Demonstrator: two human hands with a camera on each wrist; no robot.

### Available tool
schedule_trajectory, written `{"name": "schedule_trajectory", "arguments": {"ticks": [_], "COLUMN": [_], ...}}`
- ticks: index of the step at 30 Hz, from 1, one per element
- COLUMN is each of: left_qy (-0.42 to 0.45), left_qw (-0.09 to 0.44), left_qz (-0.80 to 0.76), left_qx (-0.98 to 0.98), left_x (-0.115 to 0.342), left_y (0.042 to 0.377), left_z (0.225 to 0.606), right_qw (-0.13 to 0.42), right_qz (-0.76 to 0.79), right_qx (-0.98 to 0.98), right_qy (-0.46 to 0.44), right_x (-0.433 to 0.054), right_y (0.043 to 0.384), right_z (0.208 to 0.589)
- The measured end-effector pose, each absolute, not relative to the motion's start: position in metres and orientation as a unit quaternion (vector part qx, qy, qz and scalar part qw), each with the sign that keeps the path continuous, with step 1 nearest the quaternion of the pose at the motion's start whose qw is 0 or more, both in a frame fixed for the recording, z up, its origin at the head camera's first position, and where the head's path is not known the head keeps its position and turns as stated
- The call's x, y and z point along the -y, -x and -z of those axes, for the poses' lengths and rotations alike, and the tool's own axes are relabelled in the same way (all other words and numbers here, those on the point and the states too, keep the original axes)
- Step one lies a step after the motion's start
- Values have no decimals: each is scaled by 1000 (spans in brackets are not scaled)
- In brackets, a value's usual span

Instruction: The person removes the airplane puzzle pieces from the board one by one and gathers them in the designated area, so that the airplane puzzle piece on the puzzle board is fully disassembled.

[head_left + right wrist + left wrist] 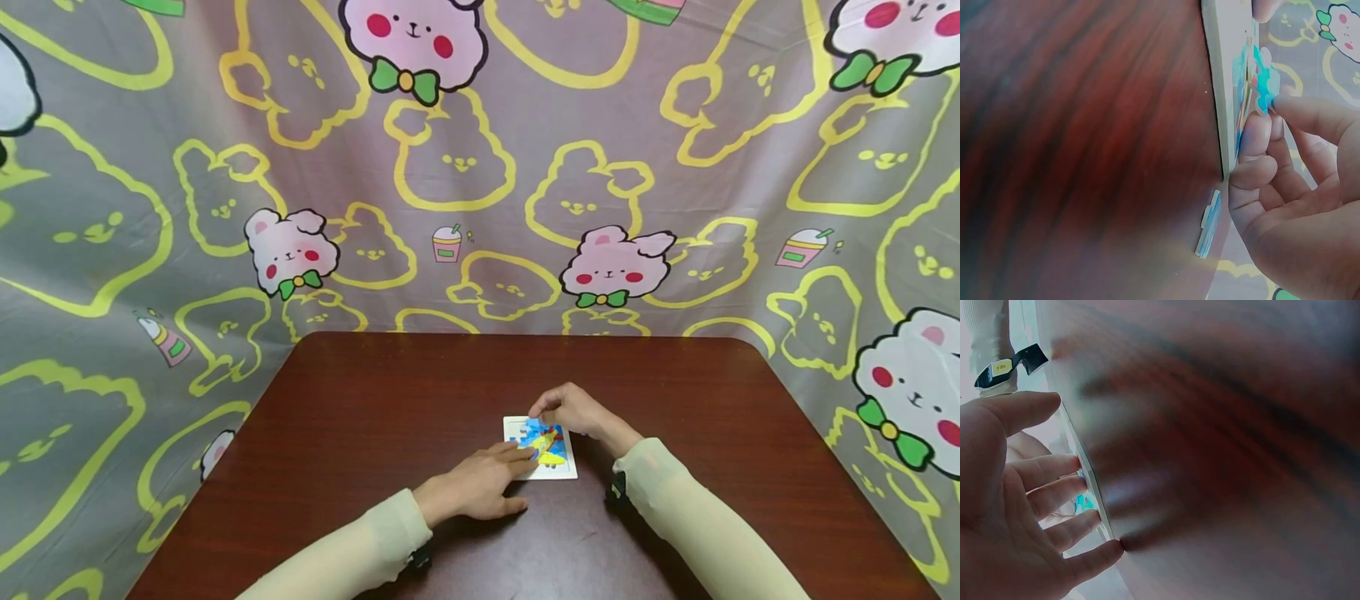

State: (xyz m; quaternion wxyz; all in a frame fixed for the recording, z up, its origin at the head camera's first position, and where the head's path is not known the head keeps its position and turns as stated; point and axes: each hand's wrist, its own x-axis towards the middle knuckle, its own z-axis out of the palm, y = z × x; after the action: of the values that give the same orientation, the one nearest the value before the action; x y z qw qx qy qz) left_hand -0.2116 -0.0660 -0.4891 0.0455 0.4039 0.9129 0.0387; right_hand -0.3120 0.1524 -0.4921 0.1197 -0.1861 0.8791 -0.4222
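Note:
A small jigsaw puzzle with a white-rimmed board (569, 468) lies on the table, showing a yellow and red shape (553, 458) on blue. My left hand (478, 485) reaches in from the left, its fingers extended over the board's left part with the fingertips on it. At the board's far right corner, my right hand (579, 413) pinches a light-blue puzzle piece (1265, 78) between thumb and finger, tilted up over the picture. Another loose blue puzzle piece (1209, 226) lies on the table just off the board in the right wrist view.
The dark reddish-brown table (390, 392) has rounded far corners. A grey curtain (517, 183) printed with cartoon bunnies hangs behind it and along both sides. A black wrist strap (1004, 372) on the other arm shows in the left wrist view.

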Motion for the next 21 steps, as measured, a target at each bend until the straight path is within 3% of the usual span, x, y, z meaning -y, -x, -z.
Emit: {"name": "schedule_trajectory", "arguments": {"ticks": [21], "left_qy": [-402], "left_qw": [56], "left_qz": [-37], "left_qx": [-913], "left_x": [66], "left_y": [213], "left_z": [488], "right_qw": [118], "right_qz": [413], "right_qx": [-884], "right_qy": [184], "right_x": [-151], "right_y": [312], "right_z": [492]}}
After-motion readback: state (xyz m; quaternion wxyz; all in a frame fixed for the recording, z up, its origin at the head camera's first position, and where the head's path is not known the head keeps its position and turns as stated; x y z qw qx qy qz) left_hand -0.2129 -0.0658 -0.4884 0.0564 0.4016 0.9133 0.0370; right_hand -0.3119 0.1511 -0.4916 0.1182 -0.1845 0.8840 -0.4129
